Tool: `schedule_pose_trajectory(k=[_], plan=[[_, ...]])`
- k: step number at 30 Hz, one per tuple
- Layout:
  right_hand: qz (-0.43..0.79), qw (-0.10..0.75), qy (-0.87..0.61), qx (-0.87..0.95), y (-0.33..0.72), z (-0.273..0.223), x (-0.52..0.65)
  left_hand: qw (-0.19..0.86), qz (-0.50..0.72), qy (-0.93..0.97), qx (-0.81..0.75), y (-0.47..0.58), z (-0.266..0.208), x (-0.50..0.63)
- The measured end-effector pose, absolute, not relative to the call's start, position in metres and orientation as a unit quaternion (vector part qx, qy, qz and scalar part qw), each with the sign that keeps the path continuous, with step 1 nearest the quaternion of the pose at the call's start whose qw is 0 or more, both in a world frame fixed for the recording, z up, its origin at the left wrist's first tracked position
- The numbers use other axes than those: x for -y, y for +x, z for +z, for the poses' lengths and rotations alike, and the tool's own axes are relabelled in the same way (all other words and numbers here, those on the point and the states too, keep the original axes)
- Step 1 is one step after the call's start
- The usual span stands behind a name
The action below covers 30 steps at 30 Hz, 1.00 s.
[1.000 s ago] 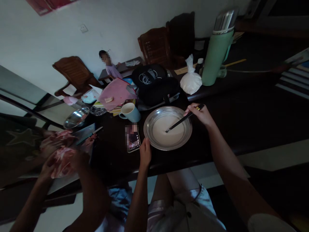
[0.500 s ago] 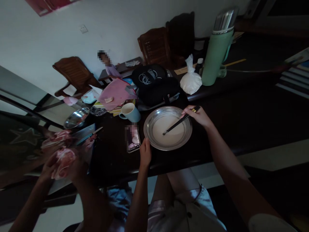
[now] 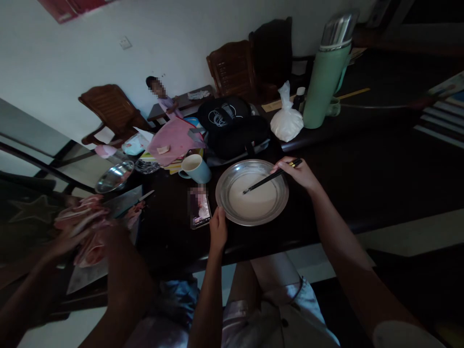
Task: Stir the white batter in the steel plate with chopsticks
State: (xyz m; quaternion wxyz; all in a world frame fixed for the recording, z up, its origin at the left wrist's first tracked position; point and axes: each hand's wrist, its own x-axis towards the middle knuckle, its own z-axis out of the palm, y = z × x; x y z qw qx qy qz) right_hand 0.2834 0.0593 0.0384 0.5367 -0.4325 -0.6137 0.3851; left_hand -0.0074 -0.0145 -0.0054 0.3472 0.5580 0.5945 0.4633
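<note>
A wide metal bowl (image 3: 224,212) stands on the dark table in front of me, with a pale, milky liquid (image 3: 253,205) in it. My left hand (image 3: 218,227) grips the bowl's near left rim, thumb on top. In my right hand (image 3: 295,172) is a pair of black chopsticks (image 3: 266,180), held slanting over the far right rim. Their tips reach into the liquid left of the bowl's middle. Beside my left hand lies a lit phone (image 3: 200,210), and behind it stands a light blue mug (image 3: 195,169).
At the left a co-worker's hands (image 3: 74,234) handle raw meat (image 3: 92,249) over a cutting board with a knife (image 3: 136,203). A smaller metal bowl (image 3: 116,176) sits behind. Further back are a black bag (image 3: 235,130), a tied bag of white powder (image 3: 286,124) and a green thermos (image 3: 326,82).
The chopstick tips have moved a little left and up in the liquid. My left hand stays at the rim. The co-worker's hands and the meat have shifted.
</note>
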Motion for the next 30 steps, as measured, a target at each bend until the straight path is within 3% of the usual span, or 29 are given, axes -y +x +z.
schedule_pose_trajectory(k=[4,10,15,21,27,30], plan=[[0.363,0.571,-0.455,0.579,0.2875,0.0380,-0.0598,0.356,0.460,0.556,-0.594,-0.0081,-0.0089,0.0146],[0.402,0.531,-0.429,0.610,0.2833,0.0363,-0.0596,0.345,0.461,0.565,-0.591,-0.0078,-0.0061,0.0152],[0.364,0.578,-0.458,0.569,0.2877,0.0383,-0.0600,0.350,0.460,0.561,-0.593,-0.0069,-0.0053,0.0150],[0.417,0.521,-0.433,0.606,0.2832,0.0366,-0.0592,0.350,0.463,0.560,-0.591,-0.0070,-0.0047,0.0150],[0.368,0.573,-0.464,0.567,0.2879,0.0373,-0.0609,0.337,0.465,0.566,-0.591,-0.0071,-0.0053,0.0149],[0.392,0.556,-0.457,0.573,0.2873,0.0365,-0.0602,0.336,0.463,0.564,-0.595,-0.0077,-0.0068,0.0143]])
